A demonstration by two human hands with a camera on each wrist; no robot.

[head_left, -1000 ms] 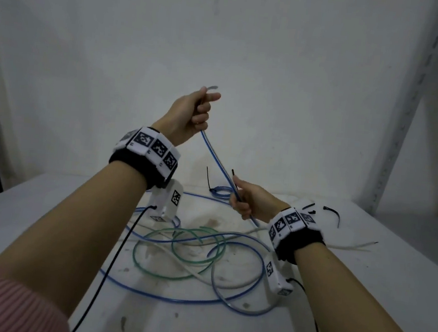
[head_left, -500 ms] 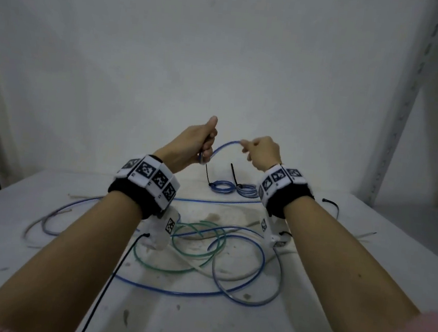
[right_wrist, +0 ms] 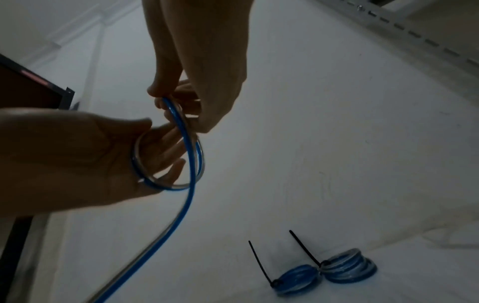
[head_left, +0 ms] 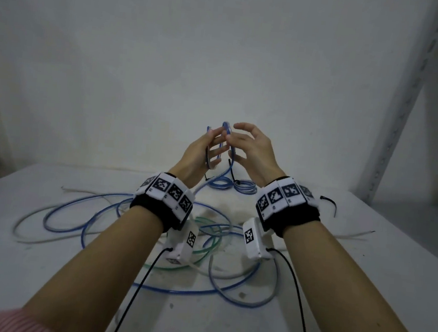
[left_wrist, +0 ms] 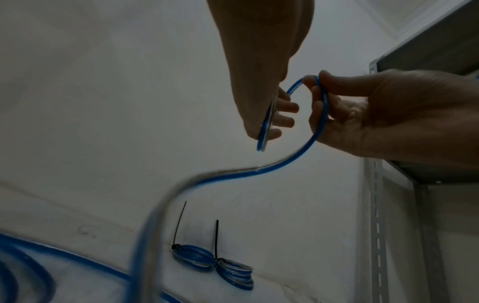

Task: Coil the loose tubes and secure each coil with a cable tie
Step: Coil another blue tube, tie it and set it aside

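Note:
A blue tube (head_left: 226,127) is held up between both hands above the back of the table. Its first loop (right_wrist: 168,184) goes round the fingers of my left hand (head_left: 208,151), with the thumb lying beside the loop. My right hand (head_left: 244,147) pinches the top of the tube (left_wrist: 317,82) between thumb and forefinger, its other fingers spread. The rest of the tube (left_wrist: 259,170) hangs down to the table. Two finished blue coils (head_left: 220,186) (head_left: 245,189), each with a black tie, lie behind the hands.
Loose blue (head_left: 172,290), green (head_left: 203,256) and clear (head_left: 42,242) tubes sprawl over the white table (head_left: 36,303) under my forearms. A spare black cable tie (head_left: 330,202) lies at the right. A grey shelf upright (head_left: 405,104) stands at the far right.
The hands, wide apart a second ago, have come together. The right hand has brought the tube over to the left hand, and a loop now sits round the left fingers.

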